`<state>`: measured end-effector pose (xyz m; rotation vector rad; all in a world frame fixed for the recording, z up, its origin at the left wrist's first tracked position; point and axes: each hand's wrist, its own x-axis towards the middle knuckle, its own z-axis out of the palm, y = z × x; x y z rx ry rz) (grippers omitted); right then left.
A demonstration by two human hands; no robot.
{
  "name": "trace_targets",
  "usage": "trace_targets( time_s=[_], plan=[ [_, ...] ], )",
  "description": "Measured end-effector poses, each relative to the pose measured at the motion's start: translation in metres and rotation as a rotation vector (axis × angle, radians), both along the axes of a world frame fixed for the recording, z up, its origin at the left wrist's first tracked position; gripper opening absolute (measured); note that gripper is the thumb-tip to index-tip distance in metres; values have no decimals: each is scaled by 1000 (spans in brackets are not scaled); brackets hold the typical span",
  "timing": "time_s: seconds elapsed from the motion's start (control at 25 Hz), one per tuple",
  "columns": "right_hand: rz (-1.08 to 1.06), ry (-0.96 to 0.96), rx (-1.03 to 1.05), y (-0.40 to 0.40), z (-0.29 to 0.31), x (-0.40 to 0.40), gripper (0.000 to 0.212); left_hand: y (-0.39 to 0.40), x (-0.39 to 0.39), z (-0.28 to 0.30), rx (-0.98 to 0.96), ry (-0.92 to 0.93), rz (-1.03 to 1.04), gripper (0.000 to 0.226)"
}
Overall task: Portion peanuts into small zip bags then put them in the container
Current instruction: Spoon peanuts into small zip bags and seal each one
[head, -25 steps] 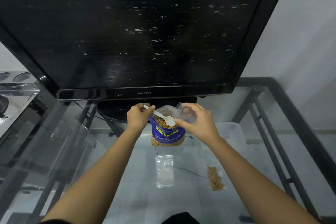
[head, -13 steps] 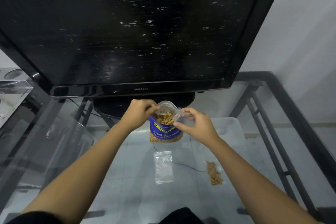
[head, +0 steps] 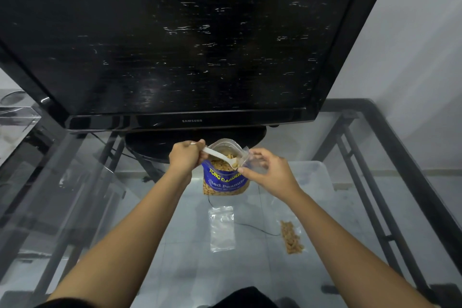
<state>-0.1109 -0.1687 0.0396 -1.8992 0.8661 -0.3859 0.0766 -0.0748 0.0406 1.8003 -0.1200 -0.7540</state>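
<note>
A blue peanut bag (head: 225,180) stands open on the glass table, under the television's lower edge. My left hand (head: 186,156) grips a white plastic spoon (head: 220,156) whose bowl, loaded with peanuts, sits at the mouth of a small clear zip bag (head: 251,161). My right hand (head: 268,171) pinches that small bag open beside the peanut bag's right rim. An empty zip bag (head: 222,229) lies flat on the glass nearer to me. A filled zip bag of peanuts (head: 291,237) lies to its right.
A large black television (head: 187,40) on a round stand (head: 160,144) overhangs the glass table (head: 362,207). A clear plastic container (head: 310,175) sits behind my right hand. A clear acrylic box (head: 17,120) stands far left. A thin black cable (head: 257,229) crosses the glass.
The spoon dipped into the peanut bag, then came up loaded and now rests at the small bag's mouth. My right hand kept holding the small bag beside the peanut bag.
</note>
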Motion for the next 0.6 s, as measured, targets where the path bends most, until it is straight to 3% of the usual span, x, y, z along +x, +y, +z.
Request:
trace_targets(
  time_s=[0.12, 0.36, 0.6],
  plan=[
    [-10, -29, -13, -4, 5, -1, 52, 5, 13, -1, -33, 92, 73, 17],
    [64, 153, -330, -14, 14, 12, 57, 13, 40, 12, -121, 83, 135, 13],
    [81, 138, -345, -4, 14, 34, 56, 3, 47, 48, -162, -16, 52, 15]
  ],
)
